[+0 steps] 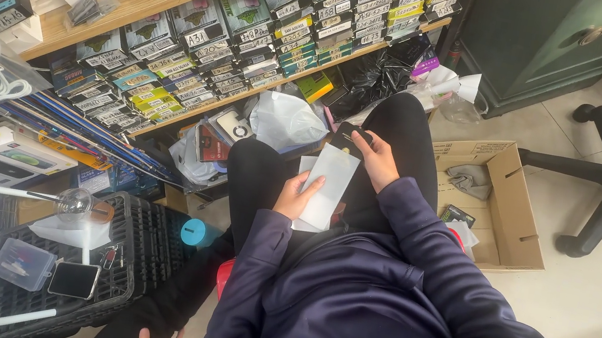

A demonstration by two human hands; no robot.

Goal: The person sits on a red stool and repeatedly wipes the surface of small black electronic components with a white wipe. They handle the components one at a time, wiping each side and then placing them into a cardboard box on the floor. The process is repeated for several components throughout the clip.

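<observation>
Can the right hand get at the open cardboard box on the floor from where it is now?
Probably yes. The right hand is holding a dark phone above the lap, and the cardboard box sits open on the floor just beside that knee, nothing lying between them. The hand would have to let go of the phone first.

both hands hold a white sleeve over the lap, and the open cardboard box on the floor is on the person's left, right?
Not quite: the head view shows the cardboard box on the person's right, not left. The rest stands: the left hand and right hand hold the white sleeve over the lap.
</observation>
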